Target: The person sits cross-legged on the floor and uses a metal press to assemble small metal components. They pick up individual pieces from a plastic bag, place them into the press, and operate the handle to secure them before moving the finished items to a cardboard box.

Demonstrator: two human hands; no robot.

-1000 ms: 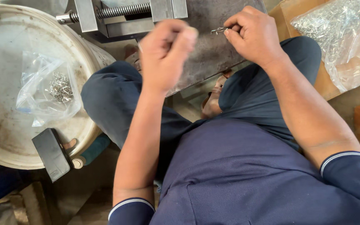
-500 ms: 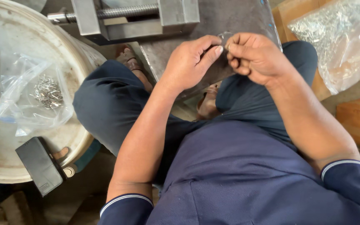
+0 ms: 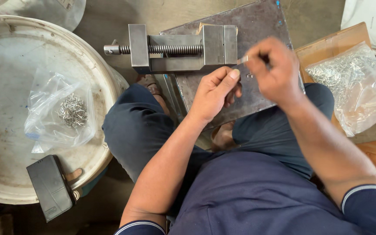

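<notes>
Steel, thin and short, the small metal piece (image 3: 243,60) shows as a pale grey sliver with a bright tip. It juts leftward out of the right hand (image 3: 271,72), whose fingers are closed in a pinch around it, just beside the jaw block of the grey machinist vise (image 3: 181,48). That hand is slightly blurred. The left hand (image 3: 215,92) lies below and to the left, fingers loosely curled and thumb stretched up toward the piece, holding nothing that can be seen. Both hands hang over a dark, scuffed metal plate (image 3: 262,26) that carries the vise. A clear bag of similar silvery parts (image 3: 353,85) lies to the right on cardboard, and a smaller clear bag (image 3: 62,111) rests on a white drum lid (image 3: 5,52).
</notes>
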